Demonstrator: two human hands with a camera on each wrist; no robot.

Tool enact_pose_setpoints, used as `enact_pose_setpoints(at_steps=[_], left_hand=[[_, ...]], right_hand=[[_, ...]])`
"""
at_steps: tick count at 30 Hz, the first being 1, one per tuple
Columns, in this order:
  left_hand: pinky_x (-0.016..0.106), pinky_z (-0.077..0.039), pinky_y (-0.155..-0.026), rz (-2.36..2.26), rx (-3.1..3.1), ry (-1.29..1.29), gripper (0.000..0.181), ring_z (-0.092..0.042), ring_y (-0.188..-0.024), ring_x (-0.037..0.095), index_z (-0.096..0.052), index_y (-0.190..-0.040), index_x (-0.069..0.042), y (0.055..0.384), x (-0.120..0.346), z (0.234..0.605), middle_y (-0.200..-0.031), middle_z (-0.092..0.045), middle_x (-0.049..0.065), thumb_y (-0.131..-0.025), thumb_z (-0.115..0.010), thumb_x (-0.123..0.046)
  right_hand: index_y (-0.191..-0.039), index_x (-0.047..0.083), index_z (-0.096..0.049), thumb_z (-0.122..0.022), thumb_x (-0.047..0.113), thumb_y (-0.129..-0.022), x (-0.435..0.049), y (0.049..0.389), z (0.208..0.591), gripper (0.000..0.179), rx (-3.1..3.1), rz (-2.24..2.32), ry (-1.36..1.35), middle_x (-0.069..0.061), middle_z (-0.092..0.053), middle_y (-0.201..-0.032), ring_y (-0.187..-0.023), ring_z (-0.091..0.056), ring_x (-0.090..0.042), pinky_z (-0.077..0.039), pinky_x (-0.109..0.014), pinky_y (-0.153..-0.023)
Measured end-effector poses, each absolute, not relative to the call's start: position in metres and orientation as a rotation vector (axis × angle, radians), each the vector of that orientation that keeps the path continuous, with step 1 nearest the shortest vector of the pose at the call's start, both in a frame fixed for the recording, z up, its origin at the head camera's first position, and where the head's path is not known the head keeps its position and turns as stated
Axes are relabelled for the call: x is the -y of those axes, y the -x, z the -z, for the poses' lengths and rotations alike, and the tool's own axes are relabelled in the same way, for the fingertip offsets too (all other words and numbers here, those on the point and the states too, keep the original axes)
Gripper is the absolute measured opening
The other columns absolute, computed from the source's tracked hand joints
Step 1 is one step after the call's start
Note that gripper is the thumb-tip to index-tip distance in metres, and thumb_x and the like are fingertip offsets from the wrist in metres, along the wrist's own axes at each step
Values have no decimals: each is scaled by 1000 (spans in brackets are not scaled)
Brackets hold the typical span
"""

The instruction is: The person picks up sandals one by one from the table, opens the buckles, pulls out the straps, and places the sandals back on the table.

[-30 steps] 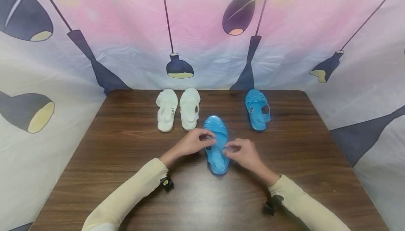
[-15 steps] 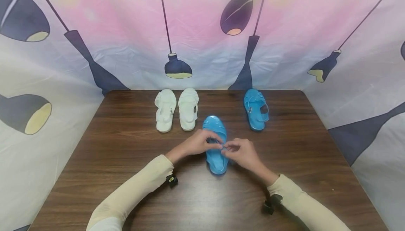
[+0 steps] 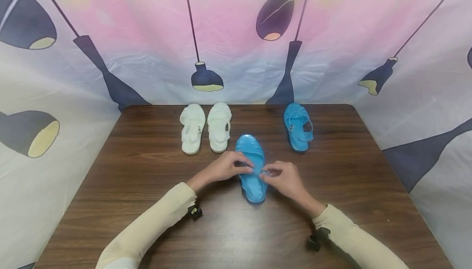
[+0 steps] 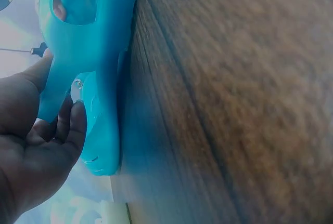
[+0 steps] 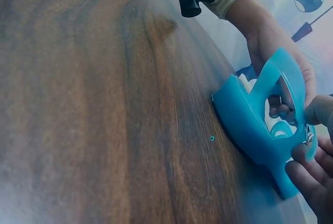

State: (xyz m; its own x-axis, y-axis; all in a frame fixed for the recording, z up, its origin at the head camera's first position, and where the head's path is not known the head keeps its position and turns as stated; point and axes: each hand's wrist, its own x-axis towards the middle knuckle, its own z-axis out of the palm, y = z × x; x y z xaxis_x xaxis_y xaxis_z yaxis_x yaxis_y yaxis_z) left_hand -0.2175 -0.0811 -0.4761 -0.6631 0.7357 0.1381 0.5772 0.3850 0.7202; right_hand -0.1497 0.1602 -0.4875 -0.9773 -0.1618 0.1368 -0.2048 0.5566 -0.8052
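Observation:
A glossy blue jelly sandal [image 3: 254, 185] lies sole down near the middle of the table, toe pointing to the far edge. On its left side my left hand [image 3: 224, 166] bends thumb and fingers toward the opening. The left wrist view shows that hand [image 4: 39, 146] with thumb and fingers on either side of the side strap [image 4: 52, 96]. My right hand [image 3: 285, 177] pinches the strap end by a small metal buckle [image 5: 309, 136] on the right side. A gap separates the two hands over the footbed.
A matching blue sandal [image 3: 299, 132] stands at the back right of the wooden table [image 3: 147, 170]. Two white sandals [image 3: 192, 132] sit side by side at the back left. A tiny blue ring [image 5: 212, 138] lies on the wood. Behind hangs a lamp-patterned cloth [image 3: 236, 48].
My left hand reached right across the sandal to meet my right hand half a second ago, and has since drawn back left. The right hand stays at the buckle.

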Motion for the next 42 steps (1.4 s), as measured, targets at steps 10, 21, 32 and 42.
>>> enact_pose_setpoints(at_steps=[10, 21, 32, 42], left_hand=[[31, -51, -95, -994, -2514, -1370, 20, -66, -104, 9, -80, -106, -14, 215, 73, 473, -105, -76, -5, -98, -70, -29], [29, -50, -91, -979, -2505, -1399, 22, -63, -105, 11, -79, -112, -16, 216, 70, 475, -109, -76, -5, -98, -71, -30], [32, -51, -92, -947, -2592, -1369, 19, -65, -103, 13, -80, -110, -13, 216, 84, 474, -105, -75, -3, -98, -71, -26], [31, -53, -89, -963, -2611, -1322, 18, -66, -98, 11, -79, -109, -13, 215, 96, 474, -103, -75, -2, -97, -72, -24]], right_hand=[[-99, 14, -81, -87, 20, -82, -160, 150, 486, 19, 2740, -1384, -353, 5, -71, -85, -79, -67, -9, -58, -25, -69], [-98, 16, -81, -87, 19, -81, -159, 149, 486, 18, 2734, -1352, -369, 7, -71, -85, -78, -63, -10, -56, -26, -67], [-98, 14, -81, -88, 18, -81, -161, 149, 487, 18, 2717, -1449, -342, 5, -71, -84, -78, -67, -10, -58, -24, -68], [-99, 12, -80, -87, 16, -82, -162, 148, 486, 19, 2711, -1485, -335, 2, -72, -85, -76, -69, -11, -59, -25, -67]])
